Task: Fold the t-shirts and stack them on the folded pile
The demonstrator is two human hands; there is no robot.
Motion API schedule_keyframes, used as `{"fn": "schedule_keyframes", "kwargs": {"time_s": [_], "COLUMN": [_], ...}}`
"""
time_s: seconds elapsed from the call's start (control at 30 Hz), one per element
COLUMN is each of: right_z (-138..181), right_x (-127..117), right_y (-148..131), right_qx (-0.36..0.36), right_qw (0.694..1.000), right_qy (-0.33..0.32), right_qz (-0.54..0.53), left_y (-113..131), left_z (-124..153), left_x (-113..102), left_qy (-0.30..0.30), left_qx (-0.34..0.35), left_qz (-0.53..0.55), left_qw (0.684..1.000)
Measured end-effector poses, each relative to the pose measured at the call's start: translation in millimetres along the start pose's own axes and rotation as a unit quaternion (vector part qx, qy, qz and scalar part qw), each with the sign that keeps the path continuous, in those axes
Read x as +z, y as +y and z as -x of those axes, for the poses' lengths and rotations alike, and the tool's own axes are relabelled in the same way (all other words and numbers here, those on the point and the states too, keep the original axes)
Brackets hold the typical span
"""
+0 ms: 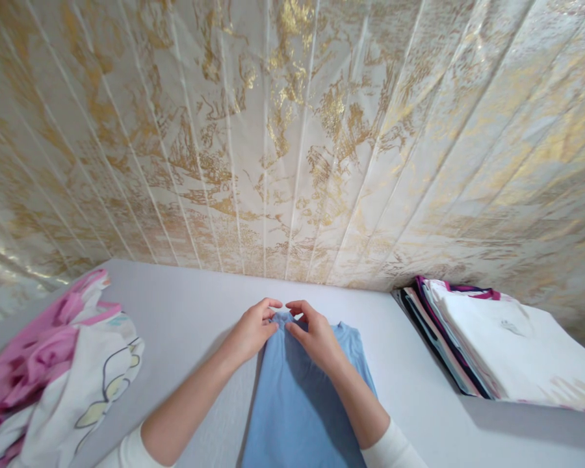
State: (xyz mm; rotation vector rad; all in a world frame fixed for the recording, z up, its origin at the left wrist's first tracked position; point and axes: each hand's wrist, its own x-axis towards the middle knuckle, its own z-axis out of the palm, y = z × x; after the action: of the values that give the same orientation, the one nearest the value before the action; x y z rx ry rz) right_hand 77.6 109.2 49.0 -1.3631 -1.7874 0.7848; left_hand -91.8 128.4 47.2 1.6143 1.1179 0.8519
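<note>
"where's the blue garment [297, 409]?"

"in the middle of the table [185, 318], laid flat, its near end running out of view at the bottom."

"and the hands?"

"both at its far edge, by the left corner. the left hand [258, 330] is half curled, thumb and fingers a little apart around the edge of the cloth; the right hand [314, 333] is just beside it, a gap showing between thumb and forefinger. whether either one grips the fabric, i can't tell."

"anything in the way?"

"only the right hand and forearm, lying across the view of the cloth and shading it. the rumpled pink and white clothes [73, 357] sit well apart on the left."

"and on the right?"

"a stack of folded clothes [502, 344], white on top, darker and pink layers under it, also apart from the blue piece. behind the table rises a creased, gold-patterned covering [292, 143]."
</note>
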Motion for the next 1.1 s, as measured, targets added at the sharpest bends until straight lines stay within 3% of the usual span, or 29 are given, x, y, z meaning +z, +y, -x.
{"fn": "schedule_keyframes", "kwargs": {"time_s": [0.2,0.4,0.53,0.7,0.77,0.87,0.97,1.1], "right_z": [2.9,3.0,1.7,-0.6,-2.1,0.2,17.7,65.4], "right_x": [1.9,1.9,3.5,2.3,-4.2,-17.2,-21.4,-10.6], "right_y": [0.3,2.3,8.1,12.4,12.2,12.3,16.8,31.7], "right_qx": [-0.01,-0.022,-0.042,-0.05,-0.05,-0.048,-0.042,-0.073], "right_qw": [0.999,0.991,0.982,0.98,0.98,0.98,0.979,0.966], "right_qy": [-0.045,-0.011,-0.005,-0.003,0.001,0.012,0.035,0.051], "right_qz": [0.009,0.129,0.186,0.195,0.195,0.195,0.195,0.241], "left_y": [-1.7,-0.8,12.5,23.7,15.5,-5.0,-18.7,-17.1], "left_z": [-1.6,7.0,15.2,35.5,45.8,56.0,57.5,56.0], "left_x": [-1.2,2.3,7.2,33.8,48.8,63.5,65.2,61.3], "left_qy": [0.04,0.077,0.094,0.071,0.049,0.038,0.045,0.042], "left_qx": [0.005,0.019,0.027,0.086,0.103,0.116,0.131,0.134], "left_qz": [-0.054,-0.206,-0.297,-0.427,-0.469,-0.475,-0.474,-0.489], "left_qw": [0.998,0.975,0.95,0.897,0.876,0.871,0.87,0.861]}}
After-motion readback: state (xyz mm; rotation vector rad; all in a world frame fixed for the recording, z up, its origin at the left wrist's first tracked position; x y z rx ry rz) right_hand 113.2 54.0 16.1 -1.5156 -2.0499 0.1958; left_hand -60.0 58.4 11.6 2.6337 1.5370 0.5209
